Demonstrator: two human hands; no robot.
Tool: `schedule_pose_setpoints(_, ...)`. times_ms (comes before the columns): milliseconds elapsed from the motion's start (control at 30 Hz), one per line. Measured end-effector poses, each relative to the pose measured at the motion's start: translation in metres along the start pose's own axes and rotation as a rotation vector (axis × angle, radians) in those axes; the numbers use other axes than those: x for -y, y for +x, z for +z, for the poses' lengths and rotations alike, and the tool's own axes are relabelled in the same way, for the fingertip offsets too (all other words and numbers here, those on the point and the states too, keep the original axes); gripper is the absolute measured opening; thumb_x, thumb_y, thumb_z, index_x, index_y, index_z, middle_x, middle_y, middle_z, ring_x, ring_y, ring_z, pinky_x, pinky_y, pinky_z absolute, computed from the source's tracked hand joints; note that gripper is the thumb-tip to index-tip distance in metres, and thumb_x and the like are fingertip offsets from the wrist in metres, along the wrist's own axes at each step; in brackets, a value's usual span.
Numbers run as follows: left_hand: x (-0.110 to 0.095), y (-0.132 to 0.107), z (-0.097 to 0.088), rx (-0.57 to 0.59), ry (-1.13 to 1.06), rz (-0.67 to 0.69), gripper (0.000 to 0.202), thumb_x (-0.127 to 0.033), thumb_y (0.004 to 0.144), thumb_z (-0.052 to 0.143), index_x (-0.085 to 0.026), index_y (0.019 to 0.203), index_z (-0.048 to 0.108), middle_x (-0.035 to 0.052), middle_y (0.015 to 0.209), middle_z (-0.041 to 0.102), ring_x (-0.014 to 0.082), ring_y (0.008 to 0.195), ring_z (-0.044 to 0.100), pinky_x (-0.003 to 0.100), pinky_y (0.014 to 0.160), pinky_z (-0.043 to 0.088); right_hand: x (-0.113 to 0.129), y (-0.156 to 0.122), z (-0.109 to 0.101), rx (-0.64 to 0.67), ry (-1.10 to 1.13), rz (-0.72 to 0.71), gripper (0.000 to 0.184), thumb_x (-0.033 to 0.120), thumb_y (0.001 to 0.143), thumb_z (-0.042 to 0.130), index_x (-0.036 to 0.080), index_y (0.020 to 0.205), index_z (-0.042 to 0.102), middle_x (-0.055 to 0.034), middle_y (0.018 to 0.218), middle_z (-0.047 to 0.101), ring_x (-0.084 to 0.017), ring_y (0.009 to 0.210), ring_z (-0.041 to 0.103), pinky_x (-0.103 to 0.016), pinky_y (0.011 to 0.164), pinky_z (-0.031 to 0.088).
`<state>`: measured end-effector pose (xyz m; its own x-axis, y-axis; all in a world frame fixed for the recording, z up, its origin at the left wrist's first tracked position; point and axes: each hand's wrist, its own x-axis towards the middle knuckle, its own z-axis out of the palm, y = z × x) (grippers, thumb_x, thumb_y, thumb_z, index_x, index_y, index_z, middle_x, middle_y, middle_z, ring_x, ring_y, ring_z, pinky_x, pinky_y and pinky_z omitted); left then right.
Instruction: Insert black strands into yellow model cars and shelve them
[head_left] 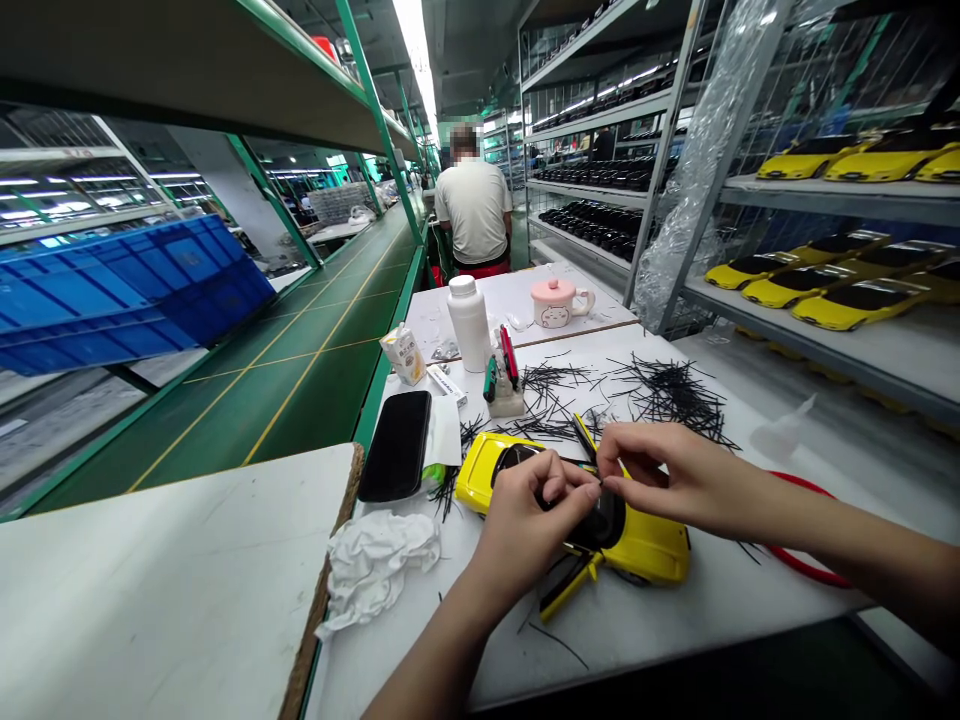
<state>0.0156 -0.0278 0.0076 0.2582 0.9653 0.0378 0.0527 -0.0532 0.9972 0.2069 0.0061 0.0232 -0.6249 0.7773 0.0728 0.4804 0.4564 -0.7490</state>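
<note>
A yellow model car (651,548) with a black roof and windows lies on the white worktable (547,655), its near door (564,595) swung out. Above its roof, my left hand (525,515) is closed in a pinch, thumb and fingertips together. The pinched fingertips of my right hand (667,472) almost meet those of the left over the car. Whatever sits between the fingertips is too small to make out. Loose thin black strips (667,390) lie heaped behind the car, with more scattered around it.
Behind the car stand a white bottle (469,325), a lidded pink mug (555,305) and a holder with red and green tools (504,385). A phone (395,445) and crumpled tissue (379,560) lie left. A green conveyor (300,370) runs alongside; a person (474,210) sits ahead.
</note>
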Motion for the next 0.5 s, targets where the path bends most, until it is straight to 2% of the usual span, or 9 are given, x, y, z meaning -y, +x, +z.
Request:
schedule_pose_setpoints(133, -0.001, -0.001, 0.001, 0.028, -0.042, -0.002, 0.040, -0.017, 0.078, 0.065, -0.020, 0.062, 0.029, 0.0077, 0.090, 0.071, 0.0144, 0.075, 0.061, 0.026, 0.070, 0.046, 0.004, -0.003, 0.002, -0.036, -0.111, -0.072, 0.009, 0.013, 0.078, 0.053, 0.021, 0.074, 0.051, 0.0028, 0.068, 0.052, -0.010, 0.057, 0.042, -0.022, 0.052, 0.031)
schedule_pose_setpoints(233, -0.001, -0.002, 0.000, 0.071, -0.076, 0.015, 0.038, -0.015, 0.078, 0.064, -0.021, 0.064, 0.029, 0.0099, 0.099, 0.070, 0.0176, 0.083, 0.064, 0.029, 0.074, 0.048, 0.005, -0.005, 0.004, -0.072, -0.161, -0.144, 0.011, 0.011, 0.079, 0.053, 0.021, 0.074, 0.050, 0.0035, 0.068, 0.051, -0.009, 0.057, 0.042, -0.021, 0.052, 0.030)
schedule_pose_setpoints(400, -0.004, -0.004, -0.001, 0.041, 0.042, 0.038, 0.041, -0.012, 0.078, 0.060, -0.021, 0.060, 0.024, 0.0063, 0.086, 0.069, 0.0156, 0.078, 0.062, 0.026, 0.071, 0.046, 0.006, -0.008, 0.010, -0.103, -0.164, -0.241, 0.012, 0.010, 0.082, 0.052, 0.021, 0.077, 0.049, 0.0036, 0.070, 0.050, -0.008, 0.056, 0.040, -0.021, 0.052, 0.029)
schedule_pose_setpoints(500, -0.007, -0.006, -0.002, 0.043, 0.108, 0.047, 0.041, -0.010, 0.076, 0.059, -0.021, 0.058, 0.023, 0.0047, 0.084, 0.070, 0.0134, 0.074, 0.060, 0.024, 0.068, 0.045, 0.006, -0.008, 0.011, -0.112, -0.140, -0.231, 0.012, 0.011, 0.082, 0.051, 0.021, 0.077, 0.048, 0.0038, 0.069, 0.049, -0.009, 0.055, 0.038, -0.021, 0.051, 0.029)
